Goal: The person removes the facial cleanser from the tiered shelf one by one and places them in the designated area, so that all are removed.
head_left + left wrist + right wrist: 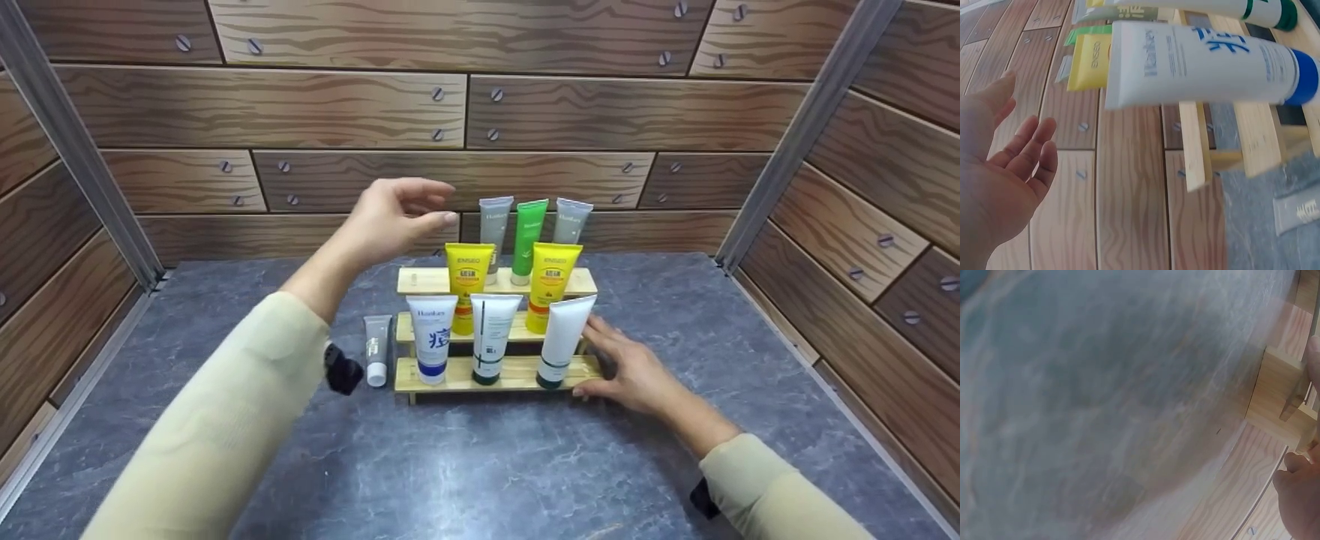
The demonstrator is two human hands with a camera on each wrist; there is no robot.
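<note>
A three-tier wooden stand (517, 375) holds several upright squeeze tubes. On its front tier are a white tube with a blue cap (433, 330), a white tube with green print (495, 330) and a plain white tube (564, 337), which leans right. Two yellow tubes, one at the left (465, 281), occupy the middle tier. Behind them a green tube (529, 232) stands between two grey ones. My left hand (390, 217) is raised left of the back tier, fingers loosely bent around nothing. With thumb in front and fingers behind, my right hand (637, 375) grips the stand's right end.
A grey tube with a white cap (376, 351) lies on the dark marbled tabletop (442, 472), just left of the stand. Wood-patterned walls (360, 109) close off the back and both sides, with metal posts (806, 142) at the corners.
</note>
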